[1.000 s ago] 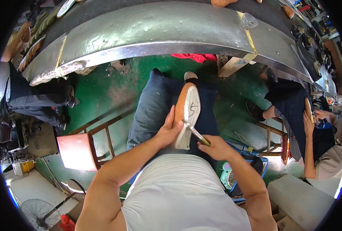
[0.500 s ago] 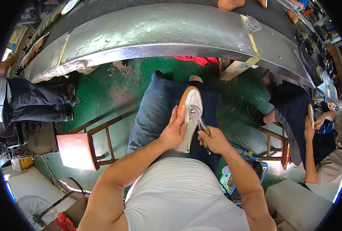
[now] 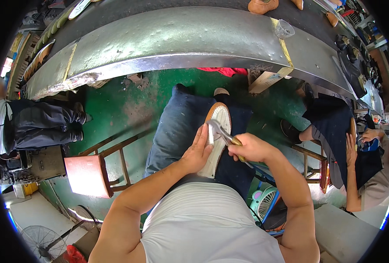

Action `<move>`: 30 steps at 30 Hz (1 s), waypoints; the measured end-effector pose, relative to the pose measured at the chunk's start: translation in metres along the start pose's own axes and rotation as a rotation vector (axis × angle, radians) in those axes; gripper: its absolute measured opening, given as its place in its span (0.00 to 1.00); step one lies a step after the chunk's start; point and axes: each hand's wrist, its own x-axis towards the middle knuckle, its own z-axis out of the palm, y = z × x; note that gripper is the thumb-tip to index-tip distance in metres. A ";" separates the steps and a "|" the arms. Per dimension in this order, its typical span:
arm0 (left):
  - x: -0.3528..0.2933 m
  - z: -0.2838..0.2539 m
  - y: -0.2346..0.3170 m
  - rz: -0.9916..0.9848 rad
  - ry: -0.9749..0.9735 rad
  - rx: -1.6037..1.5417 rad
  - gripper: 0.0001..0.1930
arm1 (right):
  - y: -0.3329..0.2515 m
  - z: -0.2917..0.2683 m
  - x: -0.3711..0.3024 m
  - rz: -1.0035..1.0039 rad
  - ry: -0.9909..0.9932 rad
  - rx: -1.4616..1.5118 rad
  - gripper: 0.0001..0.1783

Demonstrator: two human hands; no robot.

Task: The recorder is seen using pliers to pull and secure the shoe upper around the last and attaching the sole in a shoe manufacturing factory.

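A shoe lies bottom up across my lap, its underside whitish and its rim tan. My left hand grips its left side, fingers stretched along the edge and the thumb over the underside. In my right hand is a pair of pincers with a curved metal head and yellowish handles. The head lies over the middle of the shoe, close to my left fingertips and a raised white edge. Whether the jaws pinch that edge is too small to tell.
Ahead runs a metal-edged workbench with a clear plastic cup and tan shoes. A stool stands at left, a green fan at lower right. Co-workers sit on both sides, the right one's hand on a shoe.
The pincers have swung from nearly upright to a slant, their head shifting left toward the shoe's edge. My right hand has risen and moved right, its elbow out. The shoe sits slightly lower.
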 end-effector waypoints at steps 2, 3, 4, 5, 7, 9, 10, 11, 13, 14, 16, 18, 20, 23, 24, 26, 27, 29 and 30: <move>0.004 -0.001 -0.005 -0.006 -0.044 -0.008 0.40 | 0.016 0.017 0.011 -0.075 0.134 -0.063 0.13; 0.003 -0.002 -0.006 -0.010 -0.032 -0.007 0.40 | 0.018 0.025 0.014 -0.155 0.263 -0.129 0.14; 0.002 -0.002 -0.006 -0.011 -0.033 -0.014 0.40 | 0.020 0.026 0.011 -0.141 0.213 -0.089 0.13; 0.002 -0.002 -0.006 -0.012 -0.036 -0.021 0.40 | 0.021 0.020 0.007 -0.147 0.206 -0.094 0.13; 0.003 -0.005 -0.004 -0.010 -0.052 -0.015 0.40 | 0.018 0.010 -0.009 0.149 -0.035 0.201 0.13; 0.006 -0.008 0.001 -0.048 -0.071 -0.048 0.41 | 0.023 -0.001 -0.006 0.138 -0.090 0.273 0.15; 0.005 -0.008 0.002 -0.047 -0.080 -0.049 0.41 | 0.016 -0.006 -0.005 0.148 -0.122 0.306 0.16; 0.002 -0.008 0.001 -0.044 -0.078 -0.037 0.41 | 0.011 -0.009 -0.003 0.158 -0.155 0.338 0.16; 0.005 -0.009 0.001 -0.041 -0.070 -0.028 0.41 | 0.009 -0.012 0.004 0.141 -0.163 0.335 0.15; 0.007 -0.009 0.001 -0.032 -0.087 -0.059 0.40 | 0.011 -0.011 0.006 0.141 -0.126 0.253 0.14; 0.009 -0.013 0.002 -0.032 -0.094 -0.094 0.40 | 0.021 0.004 0.011 0.096 -0.019 0.228 0.15; 0.013 -0.018 0.008 -0.030 -0.093 0.008 0.39 | 0.053 0.031 0.016 0.050 0.034 0.447 0.12; 0.017 -0.022 0.013 -0.049 -0.120 0.075 0.38 | 0.054 0.050 0.011 0.081 0.108 0.649 0.14; 0.016 -0.024 0.021 -0.068 -0.154 0.170 0.36 | 0.056 0.028 0.000 0.110 -0.120 0.809 0.15; 0.016 -0.025 0.023 -0.071 -0.143 0.192 0.36 | 0.048 0.015 -0.004 0.153 -0.145 0.753 0.19; 0.019 -0.025 0.021 -0.061 -0.133 0.168 0.36 | 0.026 -0.002 -0.009 0.167 -0.118 0.621 0.19; 0.016 -0.023 0.020 -0.060 -0.124 0.134 0.36 | 0.016 -0.006 -0.013 0.193 -0.097 0.488 0.19; 0.013 -0.019 0.019 -0.061 -0.120 0.128 0.36 | 0.000 -0.012 -0.019 0.213 -0.073 0.392 0.17; 0.014 -0.019 0.019 -0.055 -0.107 0.126 0.35 | -0.007 -0.017 -0.019 0.237 -0.041 0.138 0.16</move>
